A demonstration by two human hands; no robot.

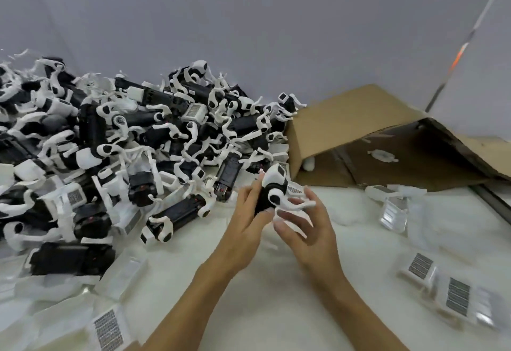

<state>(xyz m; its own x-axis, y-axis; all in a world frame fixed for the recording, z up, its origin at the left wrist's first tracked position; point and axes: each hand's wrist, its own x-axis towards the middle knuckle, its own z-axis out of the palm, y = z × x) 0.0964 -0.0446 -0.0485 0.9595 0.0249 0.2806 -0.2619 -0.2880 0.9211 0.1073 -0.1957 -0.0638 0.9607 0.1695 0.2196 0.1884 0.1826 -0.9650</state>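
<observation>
Left of the tipped brown cardboard box (345,129), the heap of black-and-white plastic parts (110,143) is cut off by the picture's edge. Inside the box, a small white object (383,156) cannot be identified. Before the box, clear grid-printed packets (456,296) are blurred, and the left hand (244,218) covers the lower end of the black-and-white plastic piece (273,184) it grips.

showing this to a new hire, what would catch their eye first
The big heap of black-and-white toy parts fills the left of the table. At centre, the left hand grips one such piece while the right hand pinches its white leg. A tipped cardboard box lies behind, right.
</observation>
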